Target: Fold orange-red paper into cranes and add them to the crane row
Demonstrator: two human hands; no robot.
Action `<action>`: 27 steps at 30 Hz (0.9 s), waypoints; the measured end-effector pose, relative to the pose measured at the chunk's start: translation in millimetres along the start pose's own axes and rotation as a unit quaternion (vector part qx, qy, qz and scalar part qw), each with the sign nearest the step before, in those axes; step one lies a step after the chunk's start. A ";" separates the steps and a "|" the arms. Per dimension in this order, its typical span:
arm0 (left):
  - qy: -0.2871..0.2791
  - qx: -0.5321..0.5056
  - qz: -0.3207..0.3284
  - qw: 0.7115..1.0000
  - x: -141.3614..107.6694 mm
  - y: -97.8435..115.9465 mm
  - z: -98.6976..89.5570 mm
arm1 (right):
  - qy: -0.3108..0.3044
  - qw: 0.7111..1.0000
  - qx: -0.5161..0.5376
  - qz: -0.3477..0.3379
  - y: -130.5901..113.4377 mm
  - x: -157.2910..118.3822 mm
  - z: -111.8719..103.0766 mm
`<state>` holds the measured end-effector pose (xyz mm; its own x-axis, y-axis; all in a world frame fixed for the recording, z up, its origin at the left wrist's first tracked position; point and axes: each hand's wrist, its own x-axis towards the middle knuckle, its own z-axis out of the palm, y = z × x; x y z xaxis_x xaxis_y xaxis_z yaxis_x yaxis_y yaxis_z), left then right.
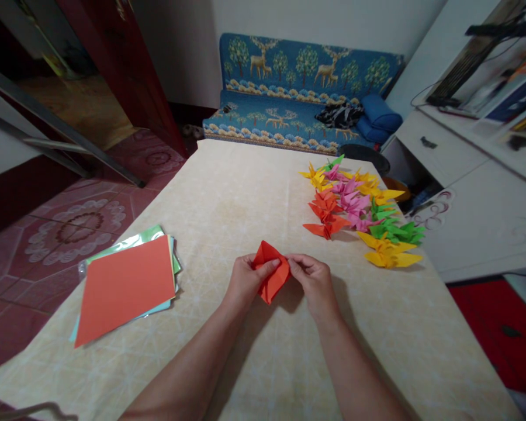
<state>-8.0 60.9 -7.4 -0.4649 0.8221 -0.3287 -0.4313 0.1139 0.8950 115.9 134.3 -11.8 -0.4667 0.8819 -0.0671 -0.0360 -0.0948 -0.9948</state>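
Note:
Between my two hands is a piece of folded red-orange origami paper (268, 285), diamond-like in outline with a crease down its lower half. My left hand (244, 279) grips its left side, the thumb pressed flat on its front face. At the right edge, my right hand (312, 279) pinches the paper between thumb and fingers. The paper is held just over the table, and the fingers behind it are hidden.
On the cloth-covered table (228, 193), a stack of coloured paper (127, 286) with a red-orange sheet on top lies at left. Several folded paper cranes (353, 202) in red, pink, yellow and green stand at the right. A blue patterned sofa (280, 111) is beyond the far edge.

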 end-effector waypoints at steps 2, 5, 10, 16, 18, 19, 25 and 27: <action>0.001 -0.006 0.000 1.000 0.1 -0.4 0.4 | 0.000 1.000 0.007 0.010 0.4 -0.4 0.7; 0.004 -0.008 0.008 1.000 0.6 -2.5 0.6 | -0.004 1.000 0.003 0.017 -0.2 -1.2 2.1; 0.005 0.002 0.025 1.000 0.2 -5.3 1.6 | 0.000 1.000 -0.023 0.017 -1.2 -1.7 4.3; 0.002 0.011 0.022 1.000 -1.7 -4.2 3.8 | 0.008 0.999 -0.052 0.009 -3.5 -3.7 8.0; 0.003 0.016 0.023 1.000 -1.6 -4.7 3.8 | 0.012 0.998 -0.064 0.006 -5.0 -5.2 9.7; 0.004 0.020 0.023 1.000 -1.4 -5.2 3.7 | 0.015 0.997 -0.071 0.001 -5.5 -5.9 10.6; 0.015 0.029 0.038 0.999 0.7 -8.6 1.3 | 0.018 0.995 -0.090 -0.027 -4.2 -9.7 13.6; 0.019 0.029 0.037 0.999 0.6 -7.9 0.9 | 0.021 0.995 -0.091 -0.025 -3.1 -9.9 13.3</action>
<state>-4.2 61.0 -14.4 -0.5237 0.8074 -0.2718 -0.3501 0.0868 0.9327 108.9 119.7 -7.0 -0.4310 0.9022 -0.0159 0.1042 0.0323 -0.9940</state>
